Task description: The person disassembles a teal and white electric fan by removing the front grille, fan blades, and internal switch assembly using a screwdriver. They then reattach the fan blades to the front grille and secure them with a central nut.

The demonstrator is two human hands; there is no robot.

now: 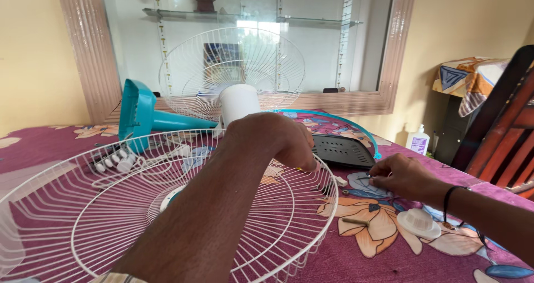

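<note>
1. White wire forms the fan guard, which lies dished side up on the bench, near its front edge, under the person's left forearm.
2. The left hand hovers over the guard's right rim with fingers curled down; something yellow peeks out beneath it, but whether it grips anything cannot be told.
3. The right hand rests on the floral cloth just beside the rim, fingertips pinched on a small metal part.
4. The guard looks light and springy; its thin wires would likely bend, so the outer ring or centre hub seems the safest hold.
5. Around it lie a white plastic cap, a small pin, a black perforated cover, a teal fan stand and a second guard with its motor.
</note>
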